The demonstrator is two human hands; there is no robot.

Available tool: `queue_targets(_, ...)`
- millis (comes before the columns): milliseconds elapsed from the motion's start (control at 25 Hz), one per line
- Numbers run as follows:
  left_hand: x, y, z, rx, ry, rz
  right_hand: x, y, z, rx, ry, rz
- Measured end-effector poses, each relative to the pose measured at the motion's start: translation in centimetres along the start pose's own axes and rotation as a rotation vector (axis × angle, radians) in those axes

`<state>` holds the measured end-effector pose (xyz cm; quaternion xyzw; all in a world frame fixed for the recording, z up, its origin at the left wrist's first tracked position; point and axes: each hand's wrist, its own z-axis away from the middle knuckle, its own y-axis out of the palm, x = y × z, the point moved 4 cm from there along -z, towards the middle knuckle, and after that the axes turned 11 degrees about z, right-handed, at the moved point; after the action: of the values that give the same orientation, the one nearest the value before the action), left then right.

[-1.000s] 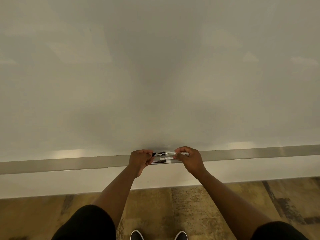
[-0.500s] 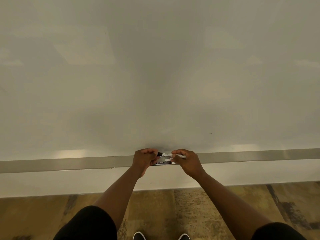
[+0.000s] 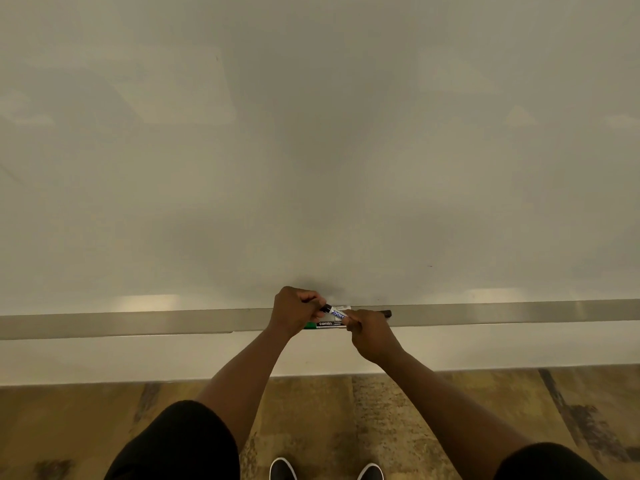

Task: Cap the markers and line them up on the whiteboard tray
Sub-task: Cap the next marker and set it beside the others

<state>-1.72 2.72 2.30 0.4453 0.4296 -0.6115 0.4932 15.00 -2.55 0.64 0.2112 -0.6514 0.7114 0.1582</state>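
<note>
Both hands meet over the metal whiteboard tray (image 3: 138, 323). My left hand (image 3: 296, 311) is closed around the black capped end of a white marker with blue print (image 3: 336, 312). My right hand (image 3: 369, 336) pinches the same marker's barrel at the other end. The marker tilts down to the right, just above the tray. Under it on the tray lies a green marker with a black "camlin" label (image 3: 323, 324). A dark marker end (image 3: 386, 313) pokes out on the tray behind my right hand.
The blank whiteboard (image 3: 311, 150) fills the upper view. The tray runs the whole width, bare to the left and right of my hands. Below are a pale wall strip, patterned brown floor (image 3: 346, 410) and my shoe tips (image 3: 282, 467).
The hands have closed in on each other along the marker, and the marker now tilts down to the right. My right hand has dropped lower, uncovering a dark marker end on the tray.
</note>
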Motion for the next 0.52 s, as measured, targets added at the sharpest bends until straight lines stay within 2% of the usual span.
queue_targets(160, 0.0, 0.0, -0.4, 0.047, 0.057, -0.062, 0.0, 0.7, 0.1, 0.003, 0.056, -0.087)
queue_targets(320, 0.6, -0.3, -0.7, 0.072, 0.057, -0.126, -0.3, 0.1, -0.6, 0.088, 0.043, -0.005)
queue_targets(400, 0.9, 0.0, -0.9, 0.099, 0.094, -0.227, -0.7, -0.3, -1.2, 0.133, -0.012, 0.092)
queue_targets(520, 1.2, 1.0, -1.2, 0.116, 0.151, -0.461, -2.6, -0.9, -1.5, 0.120, 0.010, 0.142)
